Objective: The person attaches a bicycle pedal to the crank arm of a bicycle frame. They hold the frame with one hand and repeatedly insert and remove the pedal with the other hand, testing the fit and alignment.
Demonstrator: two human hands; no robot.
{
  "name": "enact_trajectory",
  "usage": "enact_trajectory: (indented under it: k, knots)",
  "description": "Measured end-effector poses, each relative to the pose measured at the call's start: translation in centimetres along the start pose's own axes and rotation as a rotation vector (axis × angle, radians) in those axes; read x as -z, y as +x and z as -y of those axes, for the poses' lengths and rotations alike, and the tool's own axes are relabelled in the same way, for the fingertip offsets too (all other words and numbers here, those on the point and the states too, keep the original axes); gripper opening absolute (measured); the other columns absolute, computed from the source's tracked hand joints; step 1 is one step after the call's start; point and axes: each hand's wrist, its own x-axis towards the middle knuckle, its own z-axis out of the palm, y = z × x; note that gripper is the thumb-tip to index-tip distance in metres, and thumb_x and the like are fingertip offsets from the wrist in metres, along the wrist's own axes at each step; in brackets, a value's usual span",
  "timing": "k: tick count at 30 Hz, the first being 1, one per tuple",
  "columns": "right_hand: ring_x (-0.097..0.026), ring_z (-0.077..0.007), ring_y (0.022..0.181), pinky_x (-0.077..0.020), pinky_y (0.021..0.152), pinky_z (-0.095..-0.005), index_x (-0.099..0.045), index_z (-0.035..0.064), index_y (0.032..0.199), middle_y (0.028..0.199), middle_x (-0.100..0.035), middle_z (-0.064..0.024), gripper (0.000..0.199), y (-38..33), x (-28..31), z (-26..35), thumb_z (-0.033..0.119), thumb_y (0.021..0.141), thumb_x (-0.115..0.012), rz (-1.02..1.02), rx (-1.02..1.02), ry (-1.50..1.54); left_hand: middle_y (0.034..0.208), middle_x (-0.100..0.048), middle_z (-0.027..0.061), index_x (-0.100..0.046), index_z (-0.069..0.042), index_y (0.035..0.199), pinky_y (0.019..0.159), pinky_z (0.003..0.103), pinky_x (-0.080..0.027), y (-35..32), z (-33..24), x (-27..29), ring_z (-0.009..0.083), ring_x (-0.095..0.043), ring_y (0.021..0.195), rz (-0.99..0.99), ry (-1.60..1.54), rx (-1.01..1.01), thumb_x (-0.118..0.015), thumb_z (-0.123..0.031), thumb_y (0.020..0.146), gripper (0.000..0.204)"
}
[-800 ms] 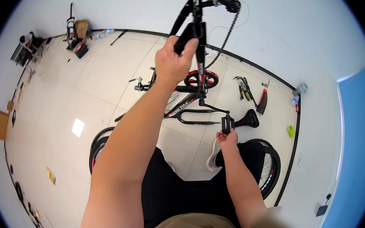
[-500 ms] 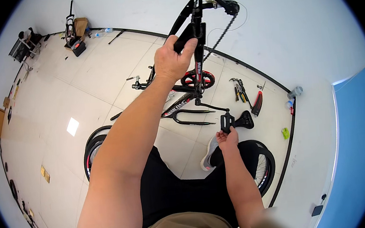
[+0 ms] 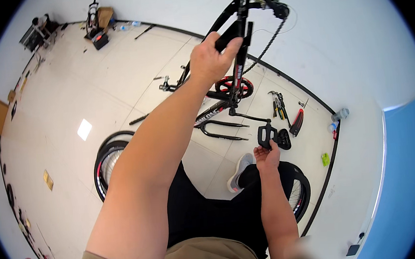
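Note:
A black bicycle frame [image 3: 212, 114] with red-and-white markings stands tipped up in front of me. My left hand [image 3: 211, 57] is wrapped round its raised rear part, thumb over the top. A chain [image 3: 271, 41] hangs from the derailleur [image 3: 280, 10] at the upper end. Lower down sits a red and black chainring [image 3: 245, 86]. From the bottom bracket, a crank arm [image 3: 250, 116] reaches right to a flat black pedal [image 3: 267, 135]. My right hand [image 3: 268, 158] holds that pedal's near edge, palm up, with the thumb against it and the other fingers curled.
Right of the frame lie pliers and a hammer [image 3: 278, 106], a red and black piece [image 3: 297, 122] and a saddle [image 3: 284, 139]. A fork [image 3: 222, 130] lies beneath. Wheels rest at my left [image 3: 103, 170] and right [image 3: 299, 195]. A toolbox [image 3: 100, 40] stands by the far wall.
The frame and both hands sit farther right in the picture, partly because the view has shifted. The pedal now overlaps the saddle. Both hands keep their hold.

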Motion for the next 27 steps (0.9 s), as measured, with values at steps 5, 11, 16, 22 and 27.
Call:
enact_trajectory:
  k: [5,11,16,22,27]
  knots:
    - [-0.06,-0.0182,0.065,-0.0526,0.068,-0.0385,-0.061,0.0065,0.089,0.073,-0.061,-0.0068,0.023,-0.4,-0.4,0.3,0.029,0.092,-0.06,0.12,0.069,-0.068,0.078,-0.071,0.0138,-0.066,-0.006,0.092,0.074,0.043,-0.054,0.1,0.2,0.4,0.0344,-0.069,0.078,0.054,0.042,0.01,-0.062,-0.067,0.084,0.062]
    - [-0.062,-0.0199,0.065,-0.0524,0.07,-0.0388,-0.063,0.0083,0.092,0.079,-0.066,-0.0072,0.027,-1.3,-0.9,1.4,0.033,0.098,-0.054,0.257,0.183,-0.182,0.065,-0.064,0.0088,-0.066,-0.004,0.092,0.063,0.037,-0.051,0.1,0.4,0.0,0.027,-0.063,0.062,0.021,0.075,-0.019,-0.065,-0.061,0.086,0.056]
    - [-0.063,-0.0219,0.066,-0.0525,0.07,-0.041,-0.059,0.0097,0.105,0.081,-0.067,-0.0074,0.033,-3.1,-1.7,2.1,0.041,0.102,-0.049,0.306,0.214,-0.182,0.07,-0.068,0.0118,-0.066,-0.006,0.091,0.068,0.041,-0.053,-0.1,-0.1,0.3,0.0313,-0.067,0.069,0.036,0.046,-0.002,-0.065,-0.062,0.084,0.057]
    - [-0.064,-0.0235,0.066,-0.0538,0.069,-0.0426,-0.059,0.0076,0.105,0.08,-0.067,-0.0097,0.033,-2.8,-1.4,1.6,0.039,0.101,-0.05,0.367,0.183,-0.072,0.073,-0.069,0.0136,-0.066,-0.006,0.088,0.067,0.044,-0.053,-0.2,-0.1,0.0,0.0357,-0.068,0.071,0.001,0.005,-0.018,-0.068,-0.06,0.083,0.055]
    - [-0.064,-0.0251,0.068,-0.0533,0.072,-0.0439,-0.062,0.0081,0.103,0.082,-0.068,-0.0095,0.032,-3.1,-2.1,1.5,0.039,0.099,-0.054,0.436,0.049,0.058,0.07,-0.068,0.0134,-0.064,-0.005,0.088,0.064,0.042,-0.051,-0.3,0.1,0.1,0.0331,-0.066,0.066,-0.007,-0.011,-0.013,-0.068,-0.058,0.085,0.054]
